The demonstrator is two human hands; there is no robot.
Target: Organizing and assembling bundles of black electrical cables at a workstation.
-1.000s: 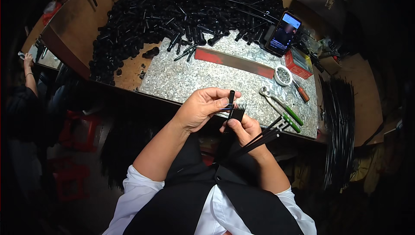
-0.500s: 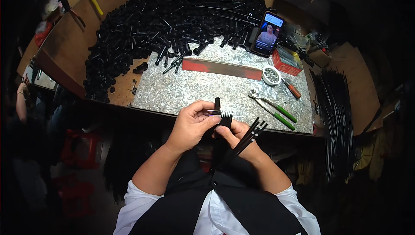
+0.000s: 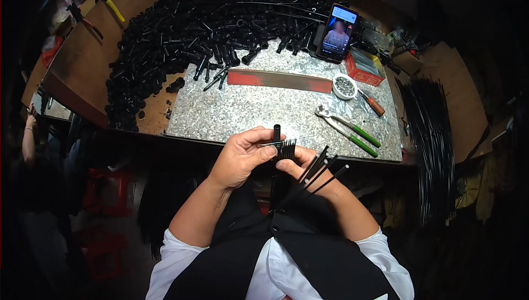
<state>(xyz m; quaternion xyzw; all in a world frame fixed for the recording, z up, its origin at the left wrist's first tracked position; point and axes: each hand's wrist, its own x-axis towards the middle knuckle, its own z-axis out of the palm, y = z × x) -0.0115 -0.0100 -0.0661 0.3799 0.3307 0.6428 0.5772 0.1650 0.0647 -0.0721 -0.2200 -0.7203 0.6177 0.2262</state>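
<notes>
- We count two hands of our own, near the worktop's (image 3: 209, 112) front edge.
- Our left hand (image 3: 239, 159) pinches one tube (image 3: 277, 130) between thumb and fingers.
- Our right hand (image 3: 303, 169) pinches one bunch (image 3: 287, 150), just beside the tube.
- At least four rods (image 3: 329, 176) slant up by our right wrist; we cannot tell how they are held.
- On the worktop we count one bar (image 3: 280, 81), one bowl (image 3: 344, 87) of small metal bits, one screwdriver (image 3: 373, 104), one pair of pincers (image 3: 352, 134), one phone (image 3: 337, 34) and one box (image 3: 365, 74).
- The black pieces in the pile (image 3: 182, 24) are too many for us to count.
- The tube looks black, smooth and slim, standing nearly upright.
- The bunch is black and comb-like, its fine prongs fanned side by side; they blur too much for us to count.
- The rods are straight and black, some with pale tips.
</notes>
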